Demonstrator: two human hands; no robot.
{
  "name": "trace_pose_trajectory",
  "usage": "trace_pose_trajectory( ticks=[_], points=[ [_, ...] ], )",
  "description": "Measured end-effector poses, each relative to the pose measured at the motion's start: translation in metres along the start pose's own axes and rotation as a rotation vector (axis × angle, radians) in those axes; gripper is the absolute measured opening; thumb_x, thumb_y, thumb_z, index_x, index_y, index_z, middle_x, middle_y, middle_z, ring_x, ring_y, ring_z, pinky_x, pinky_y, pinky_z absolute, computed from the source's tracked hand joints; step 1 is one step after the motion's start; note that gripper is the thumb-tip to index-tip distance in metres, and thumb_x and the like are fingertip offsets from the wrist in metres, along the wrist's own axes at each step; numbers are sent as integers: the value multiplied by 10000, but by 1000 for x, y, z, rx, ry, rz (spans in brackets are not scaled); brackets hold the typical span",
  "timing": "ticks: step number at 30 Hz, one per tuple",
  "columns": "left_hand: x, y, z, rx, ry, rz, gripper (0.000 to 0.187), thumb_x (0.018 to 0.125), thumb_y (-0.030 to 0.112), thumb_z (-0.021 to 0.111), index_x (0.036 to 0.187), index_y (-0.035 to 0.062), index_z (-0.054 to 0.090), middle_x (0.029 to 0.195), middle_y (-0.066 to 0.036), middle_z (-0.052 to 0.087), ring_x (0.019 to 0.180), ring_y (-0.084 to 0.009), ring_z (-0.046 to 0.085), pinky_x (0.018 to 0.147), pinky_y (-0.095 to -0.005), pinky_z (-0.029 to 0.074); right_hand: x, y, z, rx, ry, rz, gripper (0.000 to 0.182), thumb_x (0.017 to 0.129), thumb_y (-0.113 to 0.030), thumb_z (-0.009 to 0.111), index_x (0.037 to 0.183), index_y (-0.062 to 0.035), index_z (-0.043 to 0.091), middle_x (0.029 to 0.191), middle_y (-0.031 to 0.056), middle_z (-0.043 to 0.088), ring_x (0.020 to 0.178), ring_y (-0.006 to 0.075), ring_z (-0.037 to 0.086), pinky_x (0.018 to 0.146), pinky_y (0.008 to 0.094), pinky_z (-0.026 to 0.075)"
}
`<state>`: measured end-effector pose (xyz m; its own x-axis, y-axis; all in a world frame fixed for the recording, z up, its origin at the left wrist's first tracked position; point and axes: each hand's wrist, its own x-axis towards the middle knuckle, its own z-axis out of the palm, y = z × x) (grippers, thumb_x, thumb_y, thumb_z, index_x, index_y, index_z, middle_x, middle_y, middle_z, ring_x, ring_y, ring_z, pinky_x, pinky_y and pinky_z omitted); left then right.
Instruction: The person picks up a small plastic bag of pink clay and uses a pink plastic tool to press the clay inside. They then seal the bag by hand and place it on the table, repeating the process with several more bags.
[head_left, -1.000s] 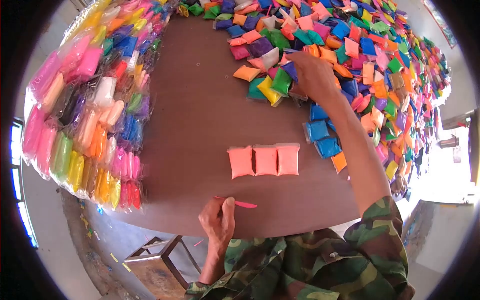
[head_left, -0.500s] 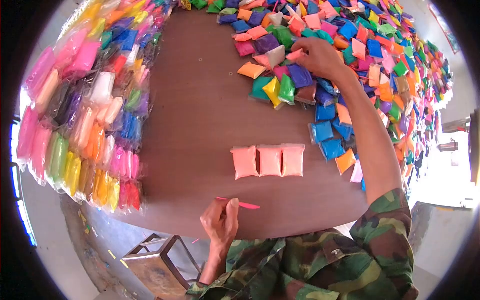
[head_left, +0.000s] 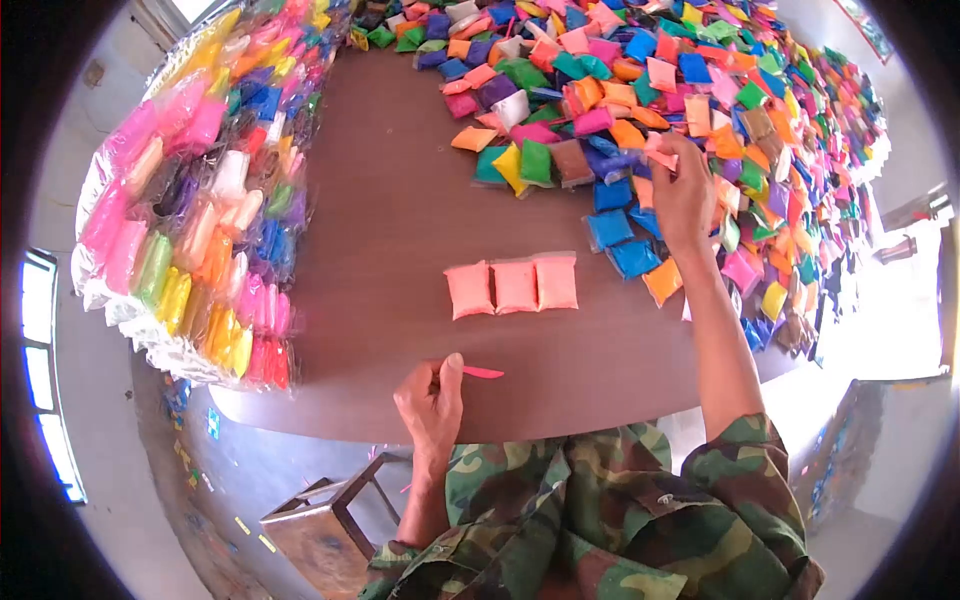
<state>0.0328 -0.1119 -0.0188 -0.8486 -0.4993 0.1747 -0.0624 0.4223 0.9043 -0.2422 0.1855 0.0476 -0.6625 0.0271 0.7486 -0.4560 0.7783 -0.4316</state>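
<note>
My left hand (head_left: 430, 405) is closed at the table's near edge, pinching a thin pink plastic knife (head_left: 483, 372) whose flat blade points right. Beyond it, three salmon-pink clay packets (head_left: 516, 288) lie side by side in a row, their clear bag edges facing away from me. My right hand (head_left: 685, 195) is at the near border of the big heap, fingers closed on a salmon-pink clay packet (head_left: 658, 154). Just left of that hand lie several blue packets (head_left: 611, 230) and an orange packet (head_left: 662, 282) on the table.
A wide heap of small multicoloured packets (head_left: 640, 75) covers the far and right side of the brown table (head_left: 380, 220). Larger clear bags of coloured packs (head_left: 215, 230) are piled along the left. A stool (head_left: 325, 530) stands on the floor at lower left.
My right hand has drawn back from deeper in the heap, now with a salmon-pink packet in its fingers. The left hand still holds the pink knife. The whole view has shifted slightly.
</note>
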Motion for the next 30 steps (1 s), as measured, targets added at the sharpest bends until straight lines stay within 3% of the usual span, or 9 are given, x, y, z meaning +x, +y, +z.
trace_pose_trajectory(
  ticks=[4,8,10,13,16,19,22,25,30],
  points=[
    [-2,-7,3,3,16,4,268,1030,208,793,906,-28,765,682,-53,672,620,-103,577,582,-305,474,-9,34,-31,-117,17,112,187,963,-35,753,1139,-62,695,1145,106,785,997,343,766,866,417,603],
    [-1,0,0,28,-6,-17,262,1026,205,795,905,-25,766,670,-50,664,609,-96,566,565,-311,468,-29,7,-66,139,-51,333,256,988,-43,743,1240,-48,697,1191,134,751,988,219,749,849,359,604],
    [-3,-3,0,9,-5,-40,233,1009,188,810,913,-20,767,690,-61,674,605,-99,563,558,-312,464,-50,-10,-81,412,-142,364,285,1013,-25,727,1296,-20,692,1348,106,691,1049,135,687,867,303,581],
    [-10,15,2,162,-31,245,183,975,153,835,935,-14,770,740,-77,695,610,-112,587,565,-309,481,-96,-36,-102,619,-211,325,242,1051,3,695,1293,12,703,1379,85,686,1046,105,668,900,262,560],
    [-25,61,14,75,-176,331,180,1000,134,818,995,-34,755,791,-21,692,717,-84,609,643,-284,505,-153,-59,-110,656,-257,509,180,1076,-6,681,1248,25,725,1376,96,695,1080,104,662,924,256,558],
    [-45,72,46,-194,-399,34,224,1016,157,798,1116,-41,768,895,-47,733,801,-93,640,709,-287,540,-189,-91,-107,867,-192,690,152,1079,0,677,1217,15,738,1404,114,688,1141,125,668,938,275,577],
    [-45,86,79,-359,-518,-144,302,989,178,821,1200,-30,760,1007,-148,760,833,-151,724,687,-323,575,-205,-112,-115,928,-260,799,376,1037,95,675,1398,2,626,1548,139,562,1276,175,664,1020,335,606],
    [-44,88,89,-196,-533,51,286,1026,183,786,1217,-27,755,1024,-170,764,819,-198,734,682,-332,571,-213,-119,-119,964,-222,800,534,1000,151,671,1495,1,535,1554,147,543,1323,200,653,1089,362,589],
    [-45,88,92,-68,-474,150,186,1057,151,741,1152,-8,753,930,-159,760,767,-219,714,680,-347,562,-215,-112,-125,1096,-261,907,533,1022,76,682,1521,32,501,1474,150,605,1286,201,668,1081,348,572]
  ],
)
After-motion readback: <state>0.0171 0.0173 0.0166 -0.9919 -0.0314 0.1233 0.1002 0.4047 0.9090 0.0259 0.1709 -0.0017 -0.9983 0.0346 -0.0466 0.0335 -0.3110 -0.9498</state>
